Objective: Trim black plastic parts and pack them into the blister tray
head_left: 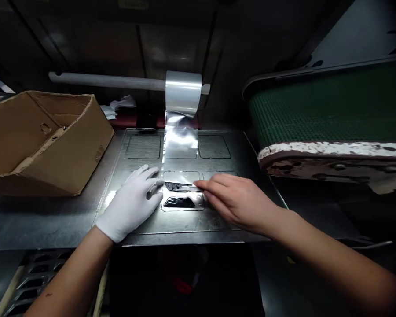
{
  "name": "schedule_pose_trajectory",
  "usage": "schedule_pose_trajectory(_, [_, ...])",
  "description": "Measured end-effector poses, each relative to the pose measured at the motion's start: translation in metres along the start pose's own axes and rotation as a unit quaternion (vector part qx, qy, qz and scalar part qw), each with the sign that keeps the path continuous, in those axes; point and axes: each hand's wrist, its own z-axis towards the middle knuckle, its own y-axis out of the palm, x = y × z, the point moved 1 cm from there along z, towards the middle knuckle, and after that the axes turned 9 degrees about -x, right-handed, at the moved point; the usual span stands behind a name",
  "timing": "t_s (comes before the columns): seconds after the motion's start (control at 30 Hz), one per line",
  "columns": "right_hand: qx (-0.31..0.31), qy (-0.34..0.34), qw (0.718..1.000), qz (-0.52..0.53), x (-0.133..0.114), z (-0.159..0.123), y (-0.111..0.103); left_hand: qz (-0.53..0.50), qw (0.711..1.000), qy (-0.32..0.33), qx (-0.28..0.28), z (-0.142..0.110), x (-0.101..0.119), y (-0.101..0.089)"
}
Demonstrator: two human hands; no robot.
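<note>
A strip of clear plastic film [181,141] runs down from a roll [183,92] on a grey rod onto a metal work plate [181,224]. My left hand [133,202], in a white glove, lies flat on the plate with fingers spread, its fingertips at the film's left edge. My right hand [234,198] is bare, fingers stretched out flat, touching the right end of a small dark part [181,187] under the film. A second dark part [180,202] sits in a film pouch just below, between both hands.
An open cardboard box [42,141] stands at the left. A green conveyor belt [330,105] with a worn, flaking edge rises at the right. The plate has several rectangular recesses [143,146]. Crumpled white paper [119,105] lies behind the box.
</note>
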Motion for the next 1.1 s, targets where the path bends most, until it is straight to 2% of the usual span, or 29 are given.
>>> schedule_pose_trajectory(0.17, [-0.091, -0.013, 0.993, -0.075, -0.025, 0.062, -0.002, 0.004, 1.000, 0.020, 0.004, 0.000, -0.003, 0.002])
schedule_pose_trajectory(0.23, [-0.105, -0.019, 0.991, -0.083, -0.028, 0.072, 0.001, 0.004, 1.000, 0.018, 0.003, 0.000, -0.003, 0.002])
schedule_pose_trajectory(0.3, [-0.115, -0.026, 0.989, -0.088, -0.025, 0.070, 0.002, 0.002, 1.000, 0.020, 0.001, 0.001, -0.003, 0.003])
schedule_pose_trajectory(0.4, [-0.119, -0.022, 0.988, -0.095, -0.007, 0.041, -0.001, 0.004, 1.000, 0.025, 0.003, 0.000, -0.004, 0.004])
schedule_pose_trajectory(0.57, [-0.078, 0.030, 0.991, -0.106, 0.045, -0.056, -0.007, -0.005, 0.999, 0.031, 0.012, -0.001, -0.006, 0.003])
schedule_pose_trajectory(0.67, [-0.033, 0.091, 0.990, -0.100, 0.068, -0.101, 0.004, -0.041, 0.997, 0.037, 0.052, -0.005, 0.003, -0.004])
schedule_pose_trajectory(0.73, [0.000, 0.132, 0.987, -0.090, 0.075, -0.112, 0.017, -0.049, 0.994, 0.070, 0.063, -0.009, 0.016, -0.008])
schedule_pose_trajectory(0.83, [0.049, 0.167, 0.983, -0.061, 0.075, -0.107, 0.034, 0.032, 0.990, 0.138, -0.013, -0.009, 0.041, -0.006])
schedule_pose_trajectory(0.9, [0.090, 0.177, 0.979, -0.037, 0.070, -0.101, 0.038, 0.103, 0.983, 0.145, -0.049, -0.005, 0.055, 0.001])
schedule_pose_trajectory(1.0, [0.187, 0.183, 0.965, 0.011, 0.054, -0.107, 0.038, 0.140, 0.982, 0.128, -0.026, 0.000, 0.067, 0.008])
schedule_pose_trajectory(1.1, [0.273, 0.181, 0.941, 0.085, 0.022, -0.128, 0.044, 0.117, 0.986, 0.119, 0.008, -0.010, 0.071, 0.010])
